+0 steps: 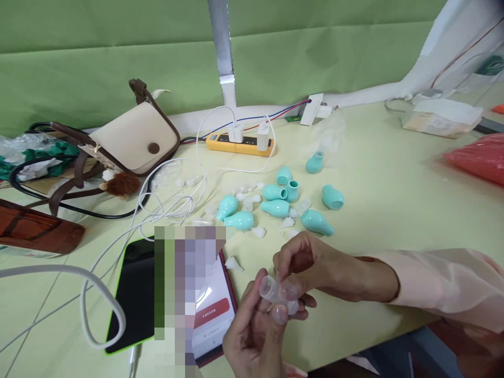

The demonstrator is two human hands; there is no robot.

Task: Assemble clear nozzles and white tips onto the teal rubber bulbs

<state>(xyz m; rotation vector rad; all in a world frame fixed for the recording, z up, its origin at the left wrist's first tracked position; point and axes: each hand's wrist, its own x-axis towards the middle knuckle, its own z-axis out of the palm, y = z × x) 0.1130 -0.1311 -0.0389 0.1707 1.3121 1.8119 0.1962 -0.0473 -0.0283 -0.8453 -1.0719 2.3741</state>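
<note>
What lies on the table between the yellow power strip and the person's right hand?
Between the yellow power strip and the right hand, the head view shows several glossy turquoise vase-shaped pieces, with small white scraps scattered among them.

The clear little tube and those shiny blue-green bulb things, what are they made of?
The clear tube looks like thin, smooth plastic, because skin shows through it. The blue-green bulbs look smooth and glossy, with bright highlights: perhaps plastic or rubber, but I can't tell which.
</note>
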